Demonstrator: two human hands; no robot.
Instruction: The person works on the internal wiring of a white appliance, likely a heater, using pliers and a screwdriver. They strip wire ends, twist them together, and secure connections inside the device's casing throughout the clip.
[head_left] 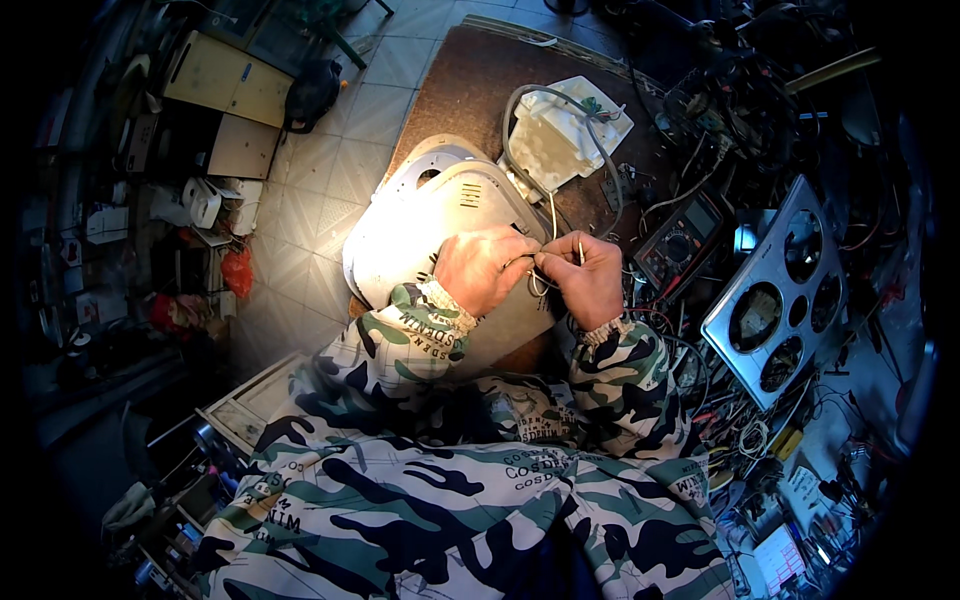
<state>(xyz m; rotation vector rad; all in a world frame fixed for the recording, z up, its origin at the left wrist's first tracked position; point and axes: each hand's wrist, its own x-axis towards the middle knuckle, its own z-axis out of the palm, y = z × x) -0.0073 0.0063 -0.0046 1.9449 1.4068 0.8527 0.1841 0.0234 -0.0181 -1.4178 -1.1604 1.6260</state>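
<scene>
My left hand [484, 268] and my right hand [586, 277] meet over a white plastic appliance housing [420, 235] lying on the brown bench top [470, 80]. Both hands pinch thin pale wires [548, 222] between thumb and fingers. The wires run up toward a grey cable [520, 135] that loops around a white boxy part [565, 125] further back. Camouflage sleeves cover both forearms. What the fingertips do to the wire ends is hidden.
A multimeter [682, 243] sits just right of my right hand. A metal panel with round holes [780, 300] lies at the right among tangled wires and small parts. A tiled floor [320, 190] with boxes and clutter lies to the left.
</scene>
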